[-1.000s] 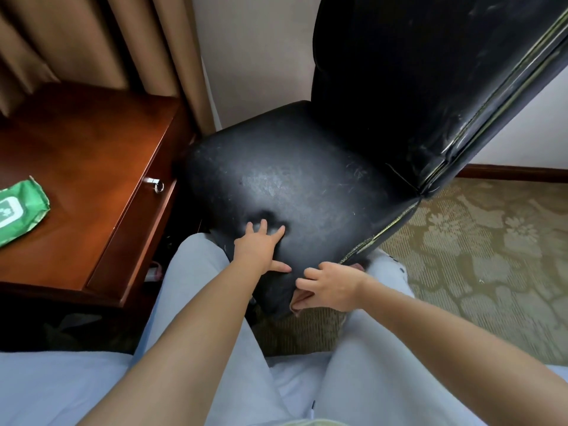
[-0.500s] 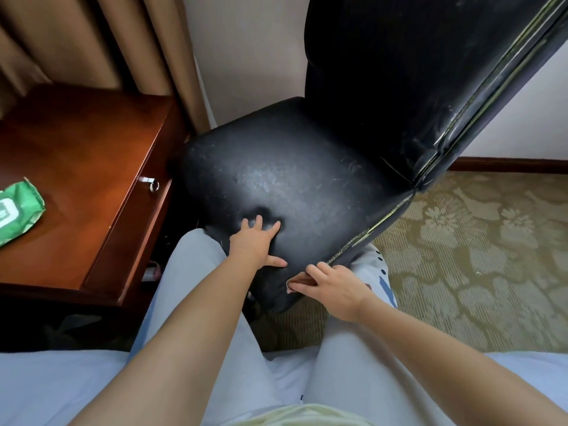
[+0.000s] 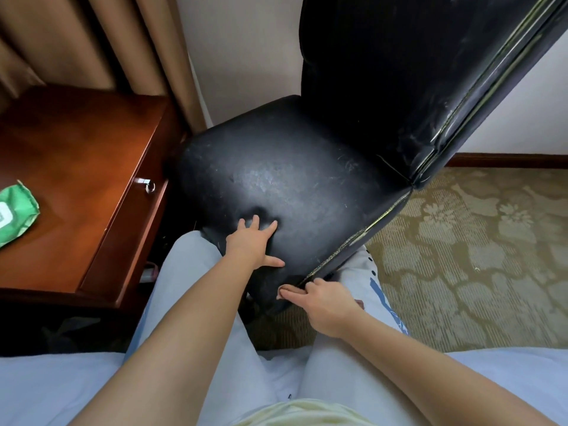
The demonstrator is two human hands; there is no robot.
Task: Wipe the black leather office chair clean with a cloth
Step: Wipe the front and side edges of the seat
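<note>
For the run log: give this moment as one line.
left hand: flat on chair seat | right hand: fingers at front edge | cloth: not visible

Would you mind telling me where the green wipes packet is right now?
In the head view, the green wipes packet lies at the far left edge on the wooden side table, left of the black chair.

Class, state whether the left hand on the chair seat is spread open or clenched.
Spread open: the left hand presses flat on the seat, fingers splayed, denting the leather.
</note>
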